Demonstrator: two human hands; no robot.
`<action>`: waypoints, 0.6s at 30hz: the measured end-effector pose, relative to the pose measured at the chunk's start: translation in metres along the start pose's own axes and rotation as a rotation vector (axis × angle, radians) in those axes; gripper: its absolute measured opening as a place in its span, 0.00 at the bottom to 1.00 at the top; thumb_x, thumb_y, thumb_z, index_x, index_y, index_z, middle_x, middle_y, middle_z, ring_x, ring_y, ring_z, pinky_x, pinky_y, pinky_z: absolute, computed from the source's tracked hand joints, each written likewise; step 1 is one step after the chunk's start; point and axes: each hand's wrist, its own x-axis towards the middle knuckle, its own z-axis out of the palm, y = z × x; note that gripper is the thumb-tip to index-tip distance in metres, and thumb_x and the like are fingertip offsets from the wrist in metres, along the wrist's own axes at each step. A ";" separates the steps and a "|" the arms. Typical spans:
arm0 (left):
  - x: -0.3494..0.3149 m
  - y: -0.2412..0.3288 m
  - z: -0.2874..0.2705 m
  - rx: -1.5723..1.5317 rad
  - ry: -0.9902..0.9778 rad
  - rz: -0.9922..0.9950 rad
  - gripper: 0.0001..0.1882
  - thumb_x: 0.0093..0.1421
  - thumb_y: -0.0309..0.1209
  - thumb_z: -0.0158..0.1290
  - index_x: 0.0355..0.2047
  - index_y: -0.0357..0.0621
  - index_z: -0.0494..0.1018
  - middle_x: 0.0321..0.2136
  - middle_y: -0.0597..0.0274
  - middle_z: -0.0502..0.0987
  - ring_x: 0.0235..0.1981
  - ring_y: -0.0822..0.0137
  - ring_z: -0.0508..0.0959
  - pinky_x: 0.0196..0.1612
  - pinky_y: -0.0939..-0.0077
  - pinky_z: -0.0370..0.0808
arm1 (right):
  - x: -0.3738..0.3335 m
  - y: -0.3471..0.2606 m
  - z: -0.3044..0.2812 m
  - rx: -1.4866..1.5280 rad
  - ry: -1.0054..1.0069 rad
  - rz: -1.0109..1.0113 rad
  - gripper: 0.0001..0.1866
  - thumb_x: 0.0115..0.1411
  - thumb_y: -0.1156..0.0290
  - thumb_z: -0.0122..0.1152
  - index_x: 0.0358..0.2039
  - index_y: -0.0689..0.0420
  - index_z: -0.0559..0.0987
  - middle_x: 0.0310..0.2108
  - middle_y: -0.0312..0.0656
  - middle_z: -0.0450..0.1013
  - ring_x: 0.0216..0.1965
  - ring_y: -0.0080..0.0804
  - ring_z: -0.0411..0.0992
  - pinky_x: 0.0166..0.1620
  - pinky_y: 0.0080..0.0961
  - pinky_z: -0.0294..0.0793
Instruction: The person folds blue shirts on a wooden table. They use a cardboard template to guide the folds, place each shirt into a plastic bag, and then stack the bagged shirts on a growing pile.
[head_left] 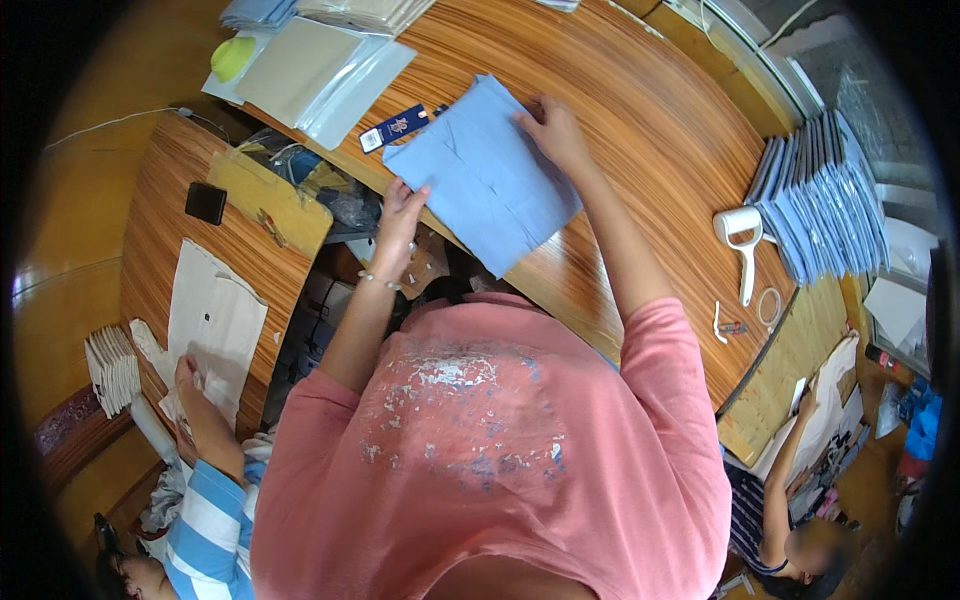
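A light-blue folded garment (485, 175) lies at a slant on the wood-grain table in front of me, overhanging the near edge a little. Its navy hang tag (394, 128) sticks out at the far left corner. My left hand (400, 222) grips the garment's left edge, the thumb on the cloth and the fingers closed beside it. At the far right edge, my right hand (553, 132) has its fingers curled and the thumb pressed on the fabric. Part of the right fingertips is hidden.
Clear plastic bags with beige card (300, 75) lie at the far left. On the right are a white lint roller (742, 240), a tape ring (769, 307) and a stack of bagged blue garments (825, 200). Co-workers sit left and right; the left one handles a white garment (212, 320).
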 end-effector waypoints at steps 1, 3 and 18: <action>0.007 -0.003 0.010 -0.087 0.046 -0.031 0.35 0.57 0.34 0.55 0.59 0.34 0.51 0.53 0.54 0.63 0.53 0.64 0.64 0.54 0.70 0.60 | 0.016 0.007 0.018 -0.023 -0.017 0.089 0.20 0.50 0.59 0.64 0.39 0.61 0.77 0.40 0.51 0.73 0.43 0.47 0.70 0.44 0.37 0.69; 0.020 -0.001 0.017 -0.214 0.155 -0.120 0.27 0.57 0.35 0.55 0.53 0.39 0.59 0.51 0.59 0.66 0.50 0.68 0.65 0.52 0.67 0.57 | 0.039 0.004 0.034 -0.027 -0.116 0.255 0.23 0.48 0.57 0.66 0.38 0.60 0.77 0.40 0.50 0.74 0.41 0.45 0.72 0.42 0.35 0.70; 0.037 0.096 0.091 -0.100 -0.526 0.266 0.19 0.57 0.23 0.54 0.48 0.34 0.64 0.44 0.59 0.72 0.46 0.72 0.71 0.54 0.75 0.64 | -0.082 -0.043 -0.140 0.882 0.284 0.279 0.11 0.58 0.74 0.57 0.43 0.58 0.73 0.38 0.35 0.74 0.40 0.22 0.70 0.43 0.21 0.70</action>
